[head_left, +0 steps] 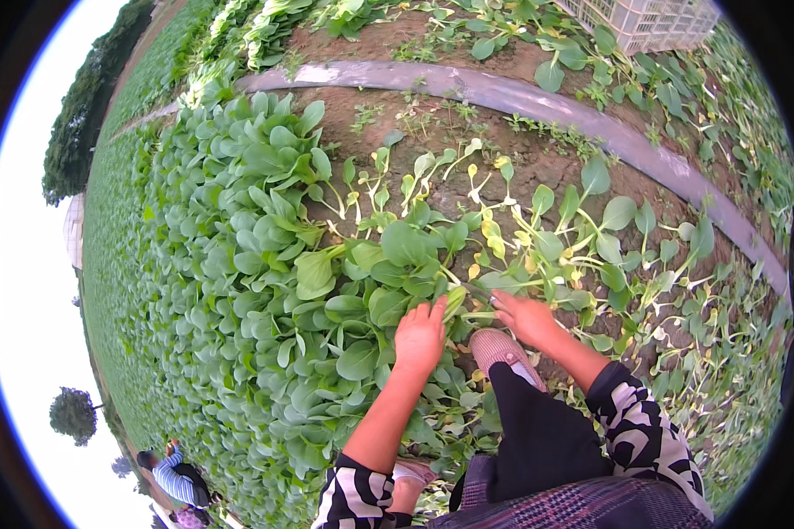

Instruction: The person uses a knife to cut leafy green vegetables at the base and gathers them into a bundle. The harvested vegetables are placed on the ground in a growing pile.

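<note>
My left hand is closed around the pale green stalk base of a leafy bok choy plant, whose leaves spread up and to the left. Close on its right, my right hand grips a small knife; its dark blade points at the base of the stalks. The handle is hidden in my fingers. Cut leaves and stems lie on the soil just beyond my right hand. Dense standing bok choy fills the ground to the left of my hands.
A flat grey hose curves across the soil. At the upper right stands a white plastic crate; piled harvested greens lie at the top left. My pink shoe is just below my hands. Other people are far off at the lower left.
</note>
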Available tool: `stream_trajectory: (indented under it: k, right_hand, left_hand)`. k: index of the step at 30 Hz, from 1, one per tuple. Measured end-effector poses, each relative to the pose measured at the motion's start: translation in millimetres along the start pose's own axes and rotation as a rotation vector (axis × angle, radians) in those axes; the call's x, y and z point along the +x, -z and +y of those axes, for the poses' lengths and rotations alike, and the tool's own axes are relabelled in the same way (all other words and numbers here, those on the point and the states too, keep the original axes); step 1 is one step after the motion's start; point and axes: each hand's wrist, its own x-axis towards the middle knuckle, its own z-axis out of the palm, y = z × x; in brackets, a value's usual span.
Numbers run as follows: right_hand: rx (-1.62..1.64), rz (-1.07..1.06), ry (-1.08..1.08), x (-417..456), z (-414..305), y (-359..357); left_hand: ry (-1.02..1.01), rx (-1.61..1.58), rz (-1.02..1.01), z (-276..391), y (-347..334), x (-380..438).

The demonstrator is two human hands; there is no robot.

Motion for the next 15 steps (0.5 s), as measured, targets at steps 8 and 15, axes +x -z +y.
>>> stream_trajectory:
  k: [8,15]
  right_hand:
    - [0.142,0.022,0.14,19,31,-6]
    - [0.267,-0.087,0.211,39,34,7]
  left_hand:
    - [0.051,-0.071,0.013,0,-10,-16]
    - [0.012,-0.065,0.15,7,-23,-29]
